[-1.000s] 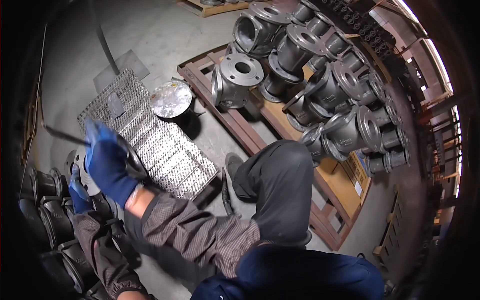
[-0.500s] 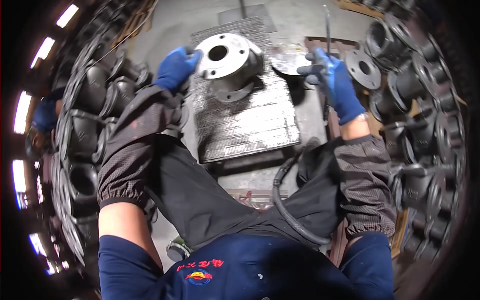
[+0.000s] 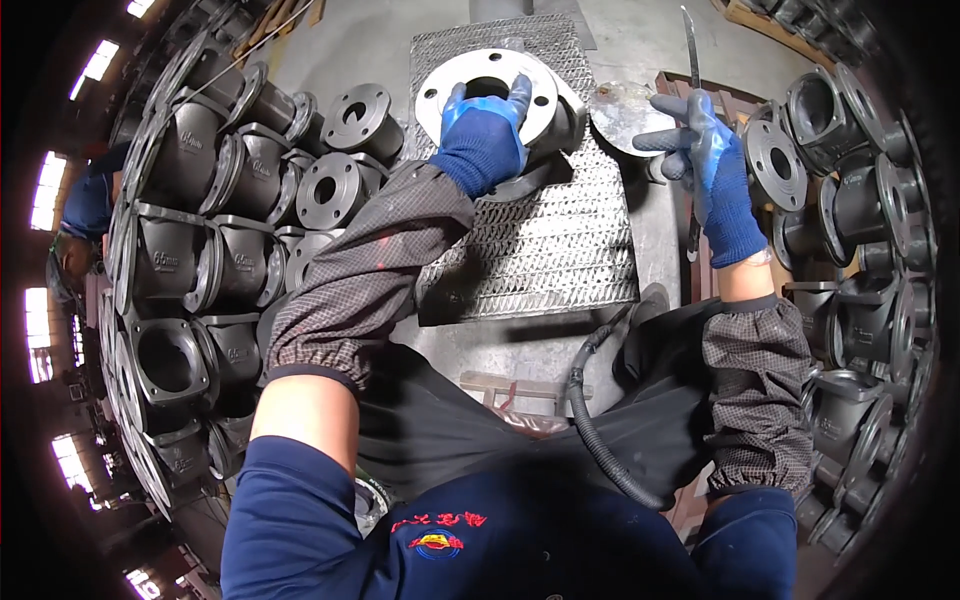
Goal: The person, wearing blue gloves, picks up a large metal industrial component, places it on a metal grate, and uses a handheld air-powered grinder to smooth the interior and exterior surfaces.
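Both hands are in the head view, gloved in blue and well apart. Left hand (image 3: 482,145): laid over the near side of the pipe fitting (image 3: 541,78), partly curled, with finger ends appearing to reach into the centre hole — it seems to have hold of the flange there. Right hand (image 3: 722,170): off to the right, fingers spread loosely toward the left, with a thin metal rod (image 3: 692,48) standing along it. The rod appears to be carried against the palm; how the thumb pins it cannot be told.

Location of the fitting: on the far half of the bench with the ridged silvery top (image 3: 560,260), its pale round flange facing up and slightly tilted. A round plate (image 3: 615,112) is beside the bench, near the right fingertips. Just right of that hand is another flanged piece (image 3: 758,155); stacked castings (image 3: 160,255) fill the left side.

Change noted: half a second ago the left hand was at the flange's left edge; it now lies across the near rim. In my judgement this gives a firmer hold — by the left hand alone, since the rod remains clear of the fitting.
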The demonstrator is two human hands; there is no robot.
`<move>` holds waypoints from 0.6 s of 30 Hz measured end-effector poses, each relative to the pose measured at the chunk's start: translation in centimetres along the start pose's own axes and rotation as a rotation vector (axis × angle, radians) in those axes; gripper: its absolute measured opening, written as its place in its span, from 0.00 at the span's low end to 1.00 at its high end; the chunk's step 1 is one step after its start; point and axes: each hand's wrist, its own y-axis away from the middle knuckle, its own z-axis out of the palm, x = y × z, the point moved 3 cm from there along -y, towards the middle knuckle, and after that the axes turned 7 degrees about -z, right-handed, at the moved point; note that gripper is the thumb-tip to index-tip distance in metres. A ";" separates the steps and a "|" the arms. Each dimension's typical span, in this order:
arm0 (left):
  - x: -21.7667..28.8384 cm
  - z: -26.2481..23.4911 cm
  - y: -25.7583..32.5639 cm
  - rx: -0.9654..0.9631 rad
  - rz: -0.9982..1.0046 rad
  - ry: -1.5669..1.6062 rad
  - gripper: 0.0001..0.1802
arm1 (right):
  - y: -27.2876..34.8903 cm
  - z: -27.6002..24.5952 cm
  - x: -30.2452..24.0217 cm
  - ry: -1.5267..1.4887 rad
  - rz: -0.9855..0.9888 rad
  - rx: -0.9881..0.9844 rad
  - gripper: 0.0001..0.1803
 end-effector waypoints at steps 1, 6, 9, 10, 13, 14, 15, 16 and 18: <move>0.0 -0.1 0.8 -0.044 0.079 -0.005 0.40 | -0.1 0.1 0.2 0.009 0.004 0.006 0.32; -1.9 -1.5 8.3 -0.038 0.234 0.074 0.48 | 0.5 3.7 0.1 -0.040 -0.031 -0.156 0.23; -2.4 -2.7 12.4 -0.070 0.316 0.210 0.48 | 0.6 4.9 2.3 -0.163 0.079 -0.199 0.14; -2.6 -3.9 13.2 -0.157 0.297 0.344 0.44 | 1.1 5.4 2.6 -0.136 0.087 -0.214 0.14; -6.6 -4.7 13.8 0.068 0.088 0.818 0.23 | 2.0 6.6 3.4 -0.112 0.157 -0.220 0.15; -8.0 -4.5 13.7 0.124 -0.101 0.953 0.22 | 2.0 6.9 3.8 -0.055 0.200 -0.244 0.16; -9.6 -3.9 13.6 0.140 -0.322 1.007 0.21 | 2.2 7.1 4.0 0.003 0.244 -0.271 0.16; -11.1 -3.4 13.7 0.172 -0.537 1.076 0.21 | 2.4 7.3 4.0 0.016 0.208 -0.321 0.15; -14.6 -0.2 13.8 0.042 -0.492 1.067 0.27 | 3.0 8.6 4.5 0.015 0.215 -0.356 0.15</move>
